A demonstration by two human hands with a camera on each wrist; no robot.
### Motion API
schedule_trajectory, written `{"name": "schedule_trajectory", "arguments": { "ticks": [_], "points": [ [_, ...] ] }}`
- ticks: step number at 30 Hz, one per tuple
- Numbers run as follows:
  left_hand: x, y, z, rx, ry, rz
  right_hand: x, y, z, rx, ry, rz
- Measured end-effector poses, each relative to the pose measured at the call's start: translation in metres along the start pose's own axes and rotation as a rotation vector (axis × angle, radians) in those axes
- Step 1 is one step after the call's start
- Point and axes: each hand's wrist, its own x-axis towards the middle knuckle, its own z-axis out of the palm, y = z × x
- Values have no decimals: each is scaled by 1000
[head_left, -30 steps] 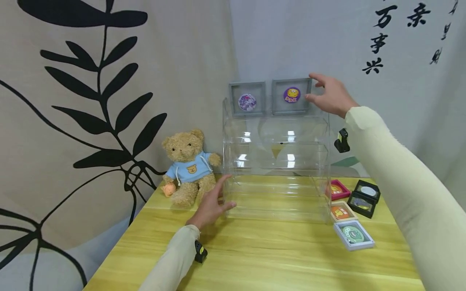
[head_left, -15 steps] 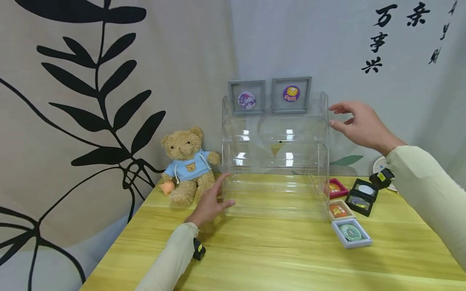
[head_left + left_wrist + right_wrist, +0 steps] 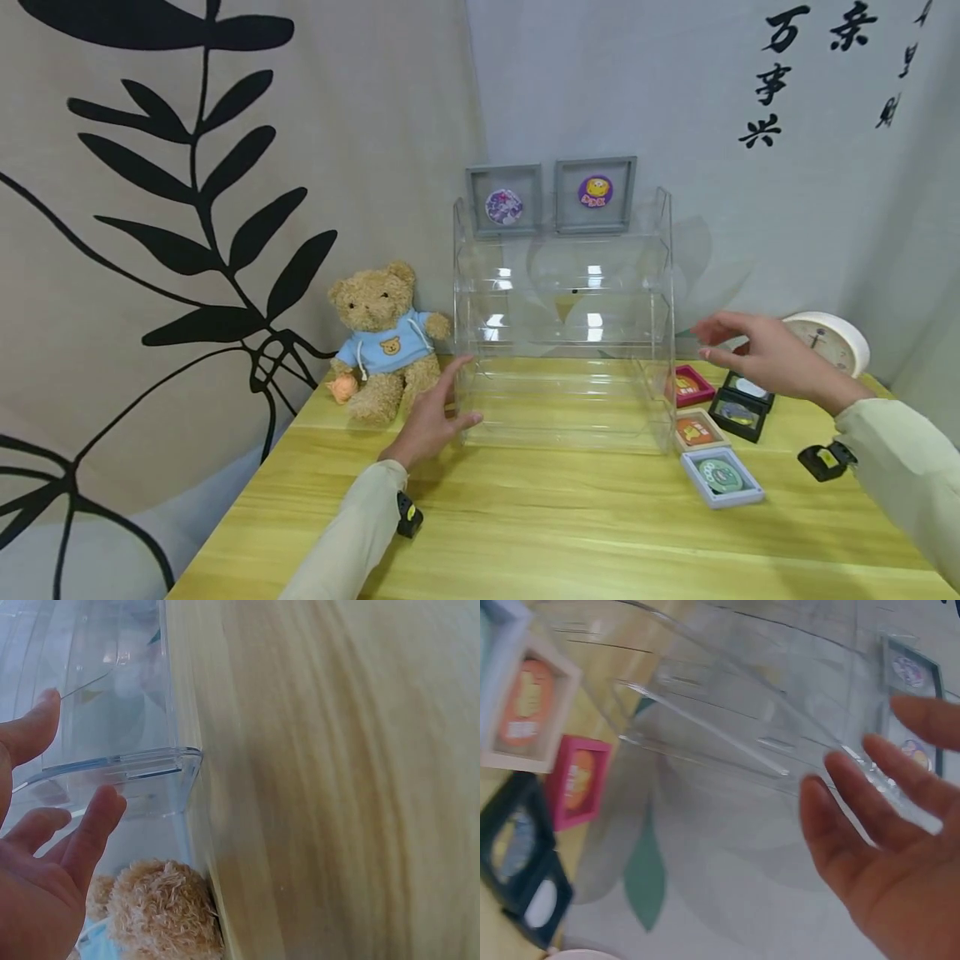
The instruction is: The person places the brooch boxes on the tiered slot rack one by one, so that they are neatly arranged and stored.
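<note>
Clear acrylic tiered rack [image 3: 562, 342] on yellow wood-grain counter [image 3: 540, 533], two grey square badge frames [image 3: 595, 220] upright on top tier.
Frames face forward, presumably for display. Left hand [image 3: 429, 422]: fingers spread at rack's left side, likely steadying it; contact unclear. Right hand [image 3: 768, 356]: empty, fingers loosely apart, right of rack.
</note>
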Motion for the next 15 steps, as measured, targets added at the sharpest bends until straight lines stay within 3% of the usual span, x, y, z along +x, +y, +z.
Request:
{"name": "schedule_trajectory", "arguments": {
  "ticks": [4, 7, 11, 15],
  "points": [
    [0, 0, 2, -2, 2, -8, -17, 12, 16, 23, -115, -48],
    [0, 0, 2, -5, 5, -12, -29, 21, 30, 54, -225, -40],
    [1, 0, 2, -19, 2, -14, -41, 36, 49, 69, -337, 28],
    [0, 2, 1, -20, 1, -18, -50, 47, 62, 58, -389, 88]
  ]
}}
